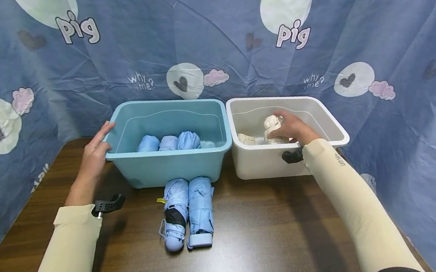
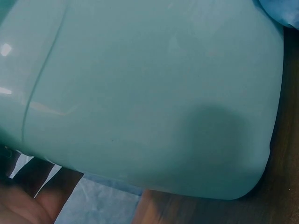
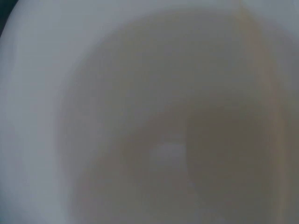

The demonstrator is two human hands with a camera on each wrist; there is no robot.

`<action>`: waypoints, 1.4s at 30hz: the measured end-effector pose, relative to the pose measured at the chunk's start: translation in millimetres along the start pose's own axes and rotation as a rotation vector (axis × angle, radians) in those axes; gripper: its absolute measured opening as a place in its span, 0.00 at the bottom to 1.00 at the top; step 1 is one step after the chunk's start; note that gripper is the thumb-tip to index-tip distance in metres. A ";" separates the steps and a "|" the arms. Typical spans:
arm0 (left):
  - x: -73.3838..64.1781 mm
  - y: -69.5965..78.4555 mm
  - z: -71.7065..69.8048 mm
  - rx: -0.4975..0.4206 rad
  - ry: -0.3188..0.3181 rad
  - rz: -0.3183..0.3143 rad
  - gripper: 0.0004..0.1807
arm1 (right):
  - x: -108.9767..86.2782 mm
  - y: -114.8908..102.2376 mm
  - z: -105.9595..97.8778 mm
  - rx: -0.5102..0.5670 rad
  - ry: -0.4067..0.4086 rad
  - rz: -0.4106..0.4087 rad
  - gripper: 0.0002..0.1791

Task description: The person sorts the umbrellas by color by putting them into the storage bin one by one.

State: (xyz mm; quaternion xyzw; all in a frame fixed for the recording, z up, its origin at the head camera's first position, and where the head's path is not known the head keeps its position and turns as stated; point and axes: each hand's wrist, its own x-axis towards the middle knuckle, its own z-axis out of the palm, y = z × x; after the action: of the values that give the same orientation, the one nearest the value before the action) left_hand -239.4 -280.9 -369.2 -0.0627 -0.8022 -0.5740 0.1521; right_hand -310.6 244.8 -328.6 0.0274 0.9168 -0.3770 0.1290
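Note:
In the head view, my left hand (image 1: 94, 153) rests against the left rim of the teal bin (image 1: 173, 167). Its fingers, seen in the left wrist view, lie along the bin's outer side. Several rolled light-blue folding umbrellas (image 1: 189, 140) stand inside that bin. My right hand (image 1: 294, 128) reaches over the front rim of the white bin (image 1: 272, 163) and grips a rolled cream umbrella (image 1: 272, 123) standing upright inside. Beside it sits another cream bundle (image 1: 246, 139), partly hidden by the rim. The right wrist view is a blur of pale surface and shadow.
Two rolled blue folding umbrellas, the left (image 1: 173, 220) with a wrist cord and the right (image 1: 201, 213) with a flat handle end, lie side by side before the teal bin on the wooden table (image 1: 260, 238). A printed blue cloth (image 1: 207, 30) hangs close behind both bins.

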 end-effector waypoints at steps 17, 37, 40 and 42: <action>-1.7 0.2 -3.1 0.002 0.013 -0.006 0.33 | -1.0 -6.5 2.9 0.185 0.018 -0.016 0.46; -1.6 0.6 0.0 0.004 0.002 -0.010 0.33 | -98.3 -33.0 5.0 0.207 0.152 -0.357 0.40; -1.3 2.2 1.1 0.002 0.006 -0.008 0.33 | -116.9 -37.9 19.5 0.207 0.168 -0.425 0.38; -0.8 2.6 1.7 0.001 0.007 -0.008 0.33 | -128.4 -40.1 29.9 0.206 0.183 -0.471 0.36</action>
State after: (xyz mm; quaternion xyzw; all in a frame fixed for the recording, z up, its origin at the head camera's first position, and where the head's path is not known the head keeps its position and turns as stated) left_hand -238.2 -278.4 -367.6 -0.0573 -0.8023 -0.5743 0.1524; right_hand -186.0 201.3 -288.6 -0.1397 0.8624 -0.4840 -0.0491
